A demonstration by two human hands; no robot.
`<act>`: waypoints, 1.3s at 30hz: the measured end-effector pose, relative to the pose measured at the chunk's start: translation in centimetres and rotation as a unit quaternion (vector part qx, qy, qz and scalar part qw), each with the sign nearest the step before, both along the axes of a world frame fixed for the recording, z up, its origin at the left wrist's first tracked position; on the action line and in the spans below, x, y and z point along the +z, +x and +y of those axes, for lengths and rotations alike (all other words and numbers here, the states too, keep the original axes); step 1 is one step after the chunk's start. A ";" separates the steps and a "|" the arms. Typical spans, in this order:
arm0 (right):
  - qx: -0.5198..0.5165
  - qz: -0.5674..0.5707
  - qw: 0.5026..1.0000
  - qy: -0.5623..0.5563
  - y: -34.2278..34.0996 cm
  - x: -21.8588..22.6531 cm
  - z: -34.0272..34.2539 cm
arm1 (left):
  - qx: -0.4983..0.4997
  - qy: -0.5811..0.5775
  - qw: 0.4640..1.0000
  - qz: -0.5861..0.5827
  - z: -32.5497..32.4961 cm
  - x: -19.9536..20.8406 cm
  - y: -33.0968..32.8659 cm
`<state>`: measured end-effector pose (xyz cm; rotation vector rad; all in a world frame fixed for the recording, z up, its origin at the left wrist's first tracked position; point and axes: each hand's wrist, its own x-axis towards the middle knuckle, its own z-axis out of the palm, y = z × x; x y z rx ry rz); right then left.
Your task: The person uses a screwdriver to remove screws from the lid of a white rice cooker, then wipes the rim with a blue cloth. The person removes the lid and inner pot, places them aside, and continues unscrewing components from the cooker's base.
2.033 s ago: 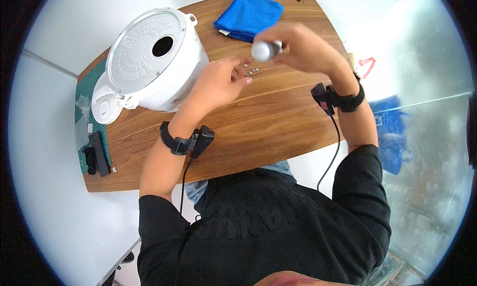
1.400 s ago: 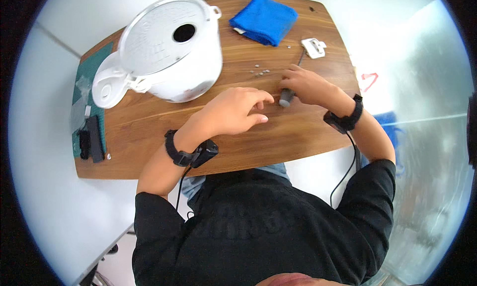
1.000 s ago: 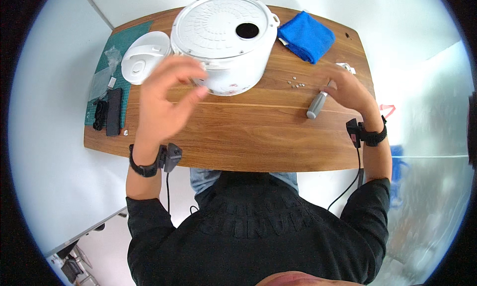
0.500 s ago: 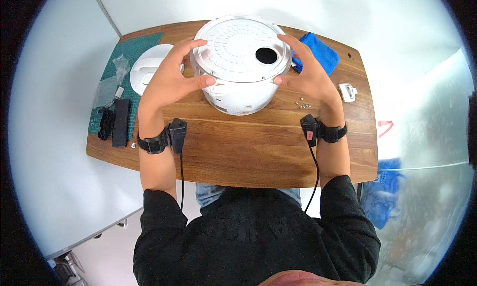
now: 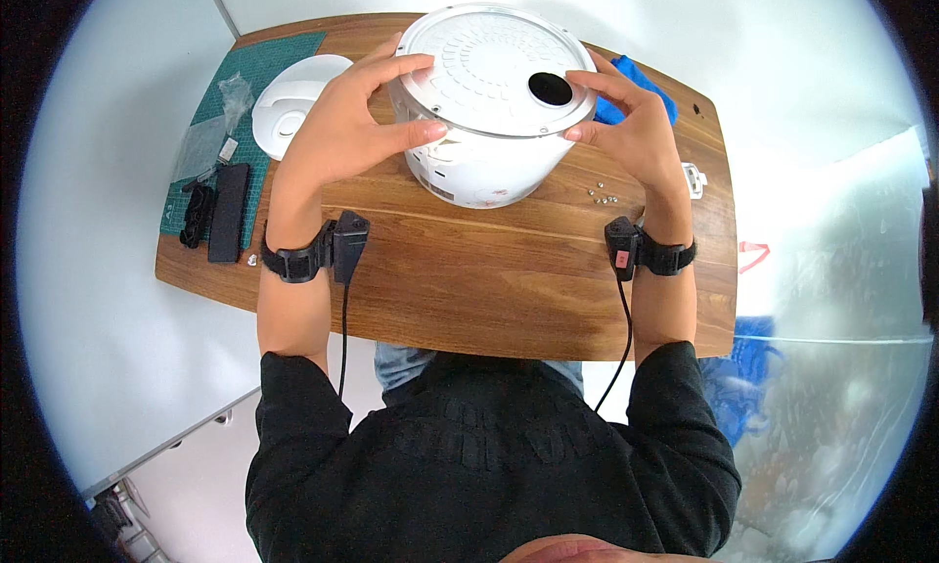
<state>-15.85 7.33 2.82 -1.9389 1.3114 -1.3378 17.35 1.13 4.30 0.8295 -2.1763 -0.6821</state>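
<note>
A round white appliance like a rice cooker body [image 5: 489, 181] stands at the far middle of the table. On its top lies a pale metal cover [image 5: 479, 59] with raised patterning, small screw points along the rim and a dark round hole [image 5: 550, 89]. My left hand [image 5: 352, 118] grips the cover's left rim, fingers over the top and thumb at the near edge. On the opposite side my right hand [image 5: 631, 118] holds the rim beside the hole, its thumb at the near right edge. Several small screws [image 5: 603, 195] lie near my right wrist.
A white lid with a handle [image 5: 293, 98] rests partly on the green mat [image 5: 274, 59] at left, near clear plastic bags [image 5: 201, 147], a dark slim box [image 5: 229, 214] and black cord [image 5: 196, 216]. A blue cloth [image 5: 646, 89] and white plastic part [image 5: 694, 180] are at right.
The view has shifted and turned slightly. The cover and both hands have moved a little to the right, and my right thumb and fingers are closer together on the rim.
</note>
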 end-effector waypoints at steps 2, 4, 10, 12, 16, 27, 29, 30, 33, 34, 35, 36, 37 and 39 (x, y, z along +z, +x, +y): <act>-0.022 0.012 1.000 -0.013 -0.1 0.2 -0.1 | -0.004 0.000 1.000 0.014 -0.3 0.1 0.1; -0.035 0.043 0.998 -0.041 -0.1 0.5 -0.1 | -0.012 0.004 1.000 0.021 -0.7 0.5 0.5; 0.002 0.027 0.998 -0.059 2.0 4.3 0.3 | -0.005 -0.057 0.998 0.023 -0.8 2.7 3.2; 0.014 0.054 0.994 -0.093 4.2 4.9 0.4 | -0.016 -0.046 0.998 0.044 -0.7 2.9 5.6; 0.017 0.107 0.987 -0.121 10.7 6.1 1.5 | 0.033 -0.033 0.997 0.055 1.7 2.3 11.9; 0.065 0.272 0.941 -0.193 20.2 0.3 2.6 | 0.139 0.193 0.968 0.083 10.3 -4.9 22.8; 0.070 0.319 0.918 -0.225 20.9 -0.8 2.7 | 0.144 0.244 0.955 0.087 11.1 -6.6 23.1; 0.103 0.309 0.918 -0.226 21.1 -1.3 2.6 | 0.142 0.244 0.954 0.096 11.1 -7.7 23.5; 0.231 0.294 0.927 -0.007 20.4 -3.9 2.3 | 0.148 0.221 0.964 -0.006 10.5 -8.0 22.3; 0.237 0.306 0.922 -0.010 20.3 -4.9 2.1 | 0.158 0.202 0.966 -0.026 10.4 -7.9 21.5; 0.240 0.321 0.916 -0.015 20.2 -5.8 1.8 | 0.154 0.205 0.966 -0.028 10.0 -8.1 21.1; 0.242 0.336 0.910 -0.020 20.2 -6.4 1.7 | 0.150 0.208 0.966 -0.030 9.5 -8.3 20.9; 0.236 0.335 0.912 -0.014 20.2 -6.7 1.6 | 0.148 0.213 0.965 -0.034 9.3 -8.3 20.6; 0.220 0.334 0.916 -0.001 20.3 -7.1 1.5 | 0.188 0.182 0.960 -0.104 9.2 -8.3 19.5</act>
